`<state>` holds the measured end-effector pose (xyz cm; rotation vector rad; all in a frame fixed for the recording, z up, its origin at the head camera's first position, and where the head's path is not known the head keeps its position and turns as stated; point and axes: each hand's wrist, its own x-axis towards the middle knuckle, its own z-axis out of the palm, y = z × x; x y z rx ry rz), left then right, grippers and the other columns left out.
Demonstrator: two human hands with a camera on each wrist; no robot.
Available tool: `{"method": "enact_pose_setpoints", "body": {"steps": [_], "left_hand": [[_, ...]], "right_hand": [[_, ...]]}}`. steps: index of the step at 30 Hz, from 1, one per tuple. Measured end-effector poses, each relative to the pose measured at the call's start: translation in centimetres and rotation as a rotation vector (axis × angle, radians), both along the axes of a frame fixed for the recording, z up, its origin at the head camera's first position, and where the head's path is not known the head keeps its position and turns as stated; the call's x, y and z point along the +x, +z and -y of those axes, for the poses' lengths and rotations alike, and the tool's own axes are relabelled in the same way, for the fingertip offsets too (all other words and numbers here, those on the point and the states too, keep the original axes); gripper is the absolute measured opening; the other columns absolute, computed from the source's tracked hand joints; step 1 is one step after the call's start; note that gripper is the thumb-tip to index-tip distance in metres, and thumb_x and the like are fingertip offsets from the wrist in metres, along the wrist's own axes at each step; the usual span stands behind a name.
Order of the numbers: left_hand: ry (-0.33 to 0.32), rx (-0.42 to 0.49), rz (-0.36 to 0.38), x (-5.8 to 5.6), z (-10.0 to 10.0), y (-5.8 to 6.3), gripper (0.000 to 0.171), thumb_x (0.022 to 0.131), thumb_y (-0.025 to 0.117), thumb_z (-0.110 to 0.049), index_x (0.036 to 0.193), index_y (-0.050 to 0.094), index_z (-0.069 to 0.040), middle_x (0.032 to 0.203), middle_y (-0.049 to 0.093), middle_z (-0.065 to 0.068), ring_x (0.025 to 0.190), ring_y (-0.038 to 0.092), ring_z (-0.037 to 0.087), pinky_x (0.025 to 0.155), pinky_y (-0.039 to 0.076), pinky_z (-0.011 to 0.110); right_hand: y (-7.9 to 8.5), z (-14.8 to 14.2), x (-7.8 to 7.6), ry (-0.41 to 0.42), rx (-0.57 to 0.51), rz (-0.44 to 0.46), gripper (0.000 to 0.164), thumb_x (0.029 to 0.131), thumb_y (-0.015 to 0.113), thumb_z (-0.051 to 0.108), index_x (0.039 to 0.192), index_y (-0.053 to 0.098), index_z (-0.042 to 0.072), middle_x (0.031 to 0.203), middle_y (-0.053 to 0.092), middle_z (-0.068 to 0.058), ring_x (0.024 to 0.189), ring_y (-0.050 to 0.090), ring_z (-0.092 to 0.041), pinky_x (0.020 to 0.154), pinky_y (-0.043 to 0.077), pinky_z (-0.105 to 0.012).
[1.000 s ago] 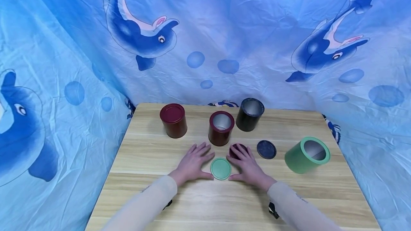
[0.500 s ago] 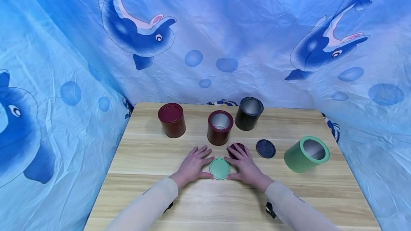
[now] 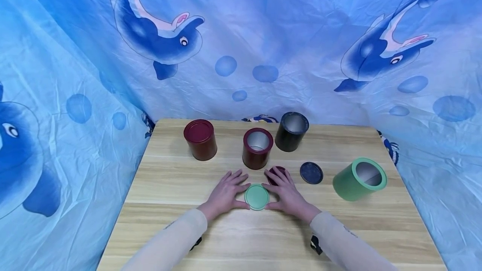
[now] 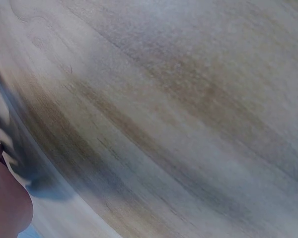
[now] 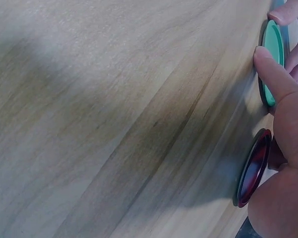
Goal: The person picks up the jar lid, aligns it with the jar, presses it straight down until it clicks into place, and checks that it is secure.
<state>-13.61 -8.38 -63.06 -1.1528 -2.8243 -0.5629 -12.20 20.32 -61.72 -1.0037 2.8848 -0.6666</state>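
Observation:
A round light-green lid (image 3: pixel 257 197) lies flat on the table between both hands. My left hand (image 3: pixel 224 193) is spread palm down, with thumb and index fingertips right at the lid's left rim. On the other side, my right hand (image 3: pixel 290 197) is spread the same way, thumb and index fingertips at the right rim. Its other fingers reach over a dark-red lid (image 5: pixel 255 166), partly hidden in the head view. In the right wrist view, my right thumb lies against the green rim. Only an edge of my left hand shows in the left wrist view.
Behind the hands stand an open dark-red can (image 3: pixel 257 149), an open black can (image 3: pixel 290 135) and a lidded dark-red can (image 3: pixel 201 139). A black lid (image 3: pixel 311 173) lies to the right. Farther right, an open green can (image 3: pixel 350 183) stands near the edge of the wooden table (image 3: pixel 248 246).
My right hand has shifted slightly left, so its thumb and index tips now sit at the green lid's rim. My left hand stays nearly still. The head view has shifted a little.

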Motion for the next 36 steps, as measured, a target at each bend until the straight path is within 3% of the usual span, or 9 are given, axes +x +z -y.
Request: {"method": "enact_pose_setpoints", "body": {"steps": [6,11,19,24,31,36], "left_hand": [[-0.003,0.0,0.005,-0.1,0.2,0.0,0.078,0.079,0.084,-0.066,0.139,0.074,-0.016,0.158,0.057,0.012,0.154,0.042,0.038,0.126,0.031,0.061],[-0.015,0.014,-0.004,0.1,0.7,0.4,0.078,0.078,0.084,-0.066,0.138,0.075,-0.015,0.158,0.057,0.013,0.154,0.042,0.039,0.125,0.032,0.062],[-0.035,0.024,-0.013,0.1,1.3,2.1,0.081,0.079,0.084,-0.067,0.14,0.073,-0.014,0.159,0.056,0.013,0.155,0.04,0.037,0.126,0.03,0.062],[-0.05,0.034,-0.027,-0.3,1.2,3.9,0.08,0.08,0.084,-0.065,0.139,0.073,-0.013,0.158,0.056,0.012,0.155,0.041,0.038,0.125,0.031,0.062],[-0.045,0.057,-0.038,-0.4,0.7,7.4,0.077,0.077,0.089,-0.062,0.135,0.076,-0.012,0.159,0.055,0.012,0.154,0.042,0.039,0.125,0.031,0.064],[-0.051,0.036,-0.08,-0.8,0.4,10.0,0.077,0.077,0.089,-0.062,0.136,0.076,-0.016,0.161,0.054,0.01,0.155,0.04,0.038,0.126,0.03,0.061]], "right_hand": [[-0.1,0.1,-0.2,0.03,-0.026,-0.031,0.075,0.077,0.095,0.044,0.138,0.073,0.007,0.165,0.044,-0.023,0.156,0.028,-0.053,0.12,0.02,-0.08],[0.4,0.3,0.1,0.033,-0.057,0.018,0.075,0.078,0.095,0.044,0.14,0.072,0.008,0.168,0.041,-0.021,0.158,0.025,-0.051,0.122,0.016,-0.078],[2.0,0.3,0.4,0.035,-0.1,0.047,0.076,0.079,0.095,0.045,0.141,0.071,0.008,0.169,0.039,-0.02,0.16,0.022,-0.048,0.126,0.012,-0.073],[3.7,0.1,0.3,0.029,-0.128,0.058,0.075,0.077,0.097,0.041,0.139,0.072,0.007,0.17,0.038,-0.019,0.162,0.02,-0.044,0.126,0.011,-0.073],[6.3,-0.4,-0.1,0.068,-0.161,-0.058,0.072,0.072,0.1,0.036,0.133,0.076,0.008,0.166,0.043,-0.023,0.156,0.027,-0.053,0.12,0.019,-0.08],[8.7,-0.8,-0.4,0.068,-0.193,-0.07,0.071,0.07,0.102,0.031,0.133,0.077,0.009,0.165,0.043,-0.024,0.156,0.028,-0.053,0.117,0.021,-0.083]]}}
